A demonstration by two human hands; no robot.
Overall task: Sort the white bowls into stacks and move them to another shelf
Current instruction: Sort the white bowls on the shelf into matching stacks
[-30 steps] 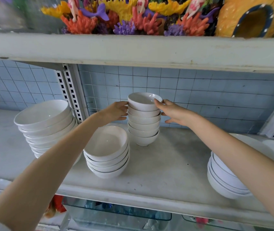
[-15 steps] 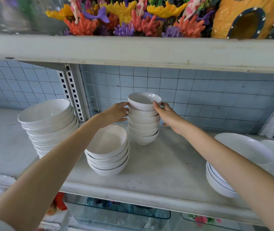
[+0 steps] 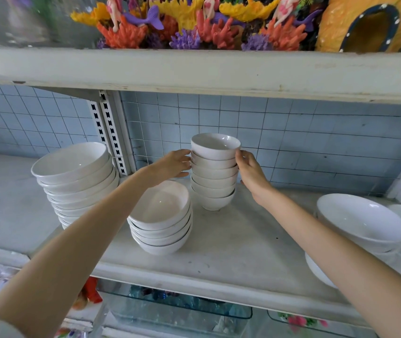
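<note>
A single wide-angle camera, worn on the person's head, is looking forward and slightly down into a shelving unit from close in front. It is facing the blue tiled wall (image 3: 316, 142) almost square-on and looking down onto the middle shelf (image 3: 243, 240). The upper shelf (image 3: 194, 69) is crossing the frame at about lens height, with the coral ornaments (image 3: 214, 30) on it cropped by the top edge. The stack of small bowls (image 3: 214, 176) is sitting near the centre, with the left hand (image 3: 170, 167) and right hand (image 3: 250, 174) reaching in from the lower corners to clasp it. Glass tanks (image 3: 177, 311) below are showing along the bottom edge.
</note>
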